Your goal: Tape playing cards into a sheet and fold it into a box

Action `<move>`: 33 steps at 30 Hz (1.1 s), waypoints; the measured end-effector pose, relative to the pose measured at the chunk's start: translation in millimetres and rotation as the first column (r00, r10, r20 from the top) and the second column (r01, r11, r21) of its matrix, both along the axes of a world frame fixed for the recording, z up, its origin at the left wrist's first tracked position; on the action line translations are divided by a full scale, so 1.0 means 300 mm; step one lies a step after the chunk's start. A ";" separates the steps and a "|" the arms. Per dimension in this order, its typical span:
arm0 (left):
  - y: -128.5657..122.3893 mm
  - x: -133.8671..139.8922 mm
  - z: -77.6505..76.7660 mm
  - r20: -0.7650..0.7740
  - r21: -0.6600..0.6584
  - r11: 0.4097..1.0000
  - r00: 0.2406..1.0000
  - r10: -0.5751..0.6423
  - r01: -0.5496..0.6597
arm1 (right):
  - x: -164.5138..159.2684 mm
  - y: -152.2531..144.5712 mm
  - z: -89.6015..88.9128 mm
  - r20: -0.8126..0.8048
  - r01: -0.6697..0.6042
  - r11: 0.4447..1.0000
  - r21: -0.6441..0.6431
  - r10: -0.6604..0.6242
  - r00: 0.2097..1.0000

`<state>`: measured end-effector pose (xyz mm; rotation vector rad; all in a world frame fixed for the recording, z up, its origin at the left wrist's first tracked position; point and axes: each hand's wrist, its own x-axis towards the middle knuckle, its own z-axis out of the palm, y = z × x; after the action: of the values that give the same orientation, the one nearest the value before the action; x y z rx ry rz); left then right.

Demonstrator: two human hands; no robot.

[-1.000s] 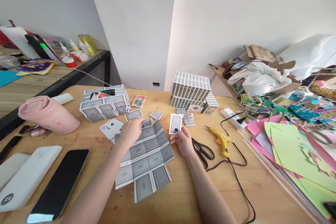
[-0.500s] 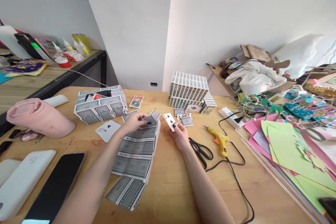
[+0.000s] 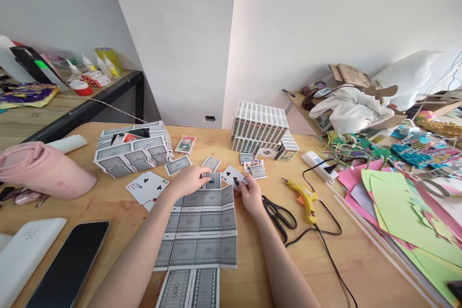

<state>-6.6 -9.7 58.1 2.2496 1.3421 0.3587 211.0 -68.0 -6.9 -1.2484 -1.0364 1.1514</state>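
Observation:
A sheet of joined playing cards (image 3: 207, 221), patterned backs up, lies on the table in front of me. My left hand (image 3: 189, 180) grips a card at its far edge, fingers closed together. Between the thumb and fingers of my right hand (image 3: 251, 196) is a playing card (image 3: 230, 173), its clubs face showing, beside that far edge. Whether the two cards touch, I cannot tell. Single face-down cards (image 3: 178, 165) lie beyond my left hand, and face-up cards (image 3: 146, 186) are spread to its left.
A box made of cards (image 3: 135, 154) stands at the left, with a card pack (image 3: 186, 144) beside it. Stacked card packs (image 3: 258, 125) stand at the back. Scissors (image 3: 277, 216), a corded yellow glue gun (image 3: 305, 197) and coloured paper (image 3: 400, 216) are rightward; a phone (image 3: 70, 262) lies left.
The card sheet now lies flatter and shows more of its right-hand column. My right hand has brought its clubs card nearer the sheet's far edge. The view has shifted slightly.

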 end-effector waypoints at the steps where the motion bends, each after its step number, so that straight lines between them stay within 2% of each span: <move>1: 0.003 -0.007 -0.004 0.009 -0.005 1.000 1.000 0.003 -0.003 | 0.001 -0.001 -0.002 0.030 0.004 1.000 0.003 -0.004 1.000; 5: 0.015 -0.036 -0.016 0.073 -0.056 0.998 0.997 0.003 0.001 | 0.002 0.000 0.000 0.058 0.016 1.000 0.003 -0.016 0.998; 8: 0.021 -0.047 -0.018 0.107 -0.077 0.997 0.994 0.007 0.001 | 0.003 -0.002 0.003 0.096 -0.052 0.999 -0.009 0.052 0.994; 12: 0.021 -0.043 -0.014 0.080 -0.076 0.997 0.997 0.006 0.001 | 0.007 -0.006 0.003 0.221 -0.087 0.996 -0.002 0.085 0.971; 16: 0.013 -0.031 -0.015 0.026 -0.036 0.999 1.000 -0.007 0.008 | 0.018 -0.003 0.012 0.343 -0.111 0.990 0.087 0.075 0.936; 18: 0.004 -0.019 -0.023 0.010 0.013 1.000 1.000 0.001 -0.001 | 0.022 0.000 0.019 0.386 -0.117 0.986 0.114 0.065 0.920; 20: -0.005 -0.005 -0.038 -0.001 0.117 0.993 1.000 0.024 -0.024 | 0.022 0.003 0.026 0.396 -0.133 0.986 0.104 0.082 0.914; 25: -0.016 0.024 -0.085 -0.102 0.408 0.913 0.993 0.054 -0.007 | 0.020 0.017 0.040 0.329 -0.227 0.973 -0.041 0.227 0.916; 30: -0.008 0.025 -0.114 -0.108 0.512 0.859 0.993 0.049 0.013 | 0.036 0.055 0.062 0.267 -0.299 0.935 -0.188 0.342 0.901; 33: -0.004 0.023 -0.125 -0.089 0.547 0.837 0.995 0.038 0.017 | 0.046 0.080 0.075 0.200 -0.383 0.885 -0.266 0.439 0.876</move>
<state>0.2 -10.9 20.6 2.7544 1.4346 0.7268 225.0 -43.9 15.7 -1.4158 -1.4532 1.4915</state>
